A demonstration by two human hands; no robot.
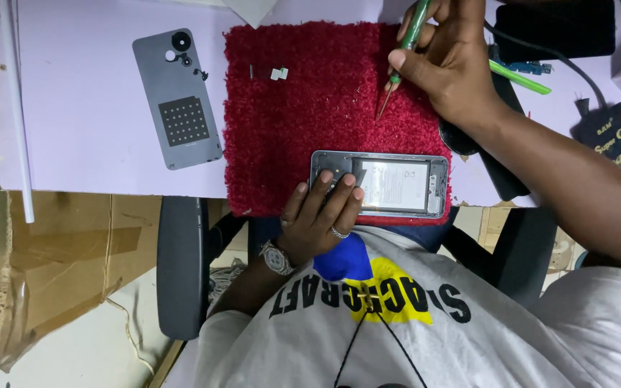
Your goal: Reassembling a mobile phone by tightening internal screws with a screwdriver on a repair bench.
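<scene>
An opened phone [397, 183] with its back removed lies on the near edge of a red fuzzy mat [310, 122]. My left hand [321, 219] rests its fingers on the phone's left end, holding it down. My right hand [447, 57] is raised over the mat's far right corner, gripping a green-handled screwdriver [404, 50] whose tip points down at the mat. The phone's grey back cover [177, 97] lies on the white table to the left of the mat. Small loose parts [271, 72] sit on the mat's far side.
A black box [555, 29], a black charger [607, 133] with its cable, a green tool [519, 77] and a dark phone-like slab [504, 165] crowd the table's right side. A white rod [16, 108] lies along the left edge. Cardboard [52, 266] and chair armrests [181, 266] are below.
</scene>
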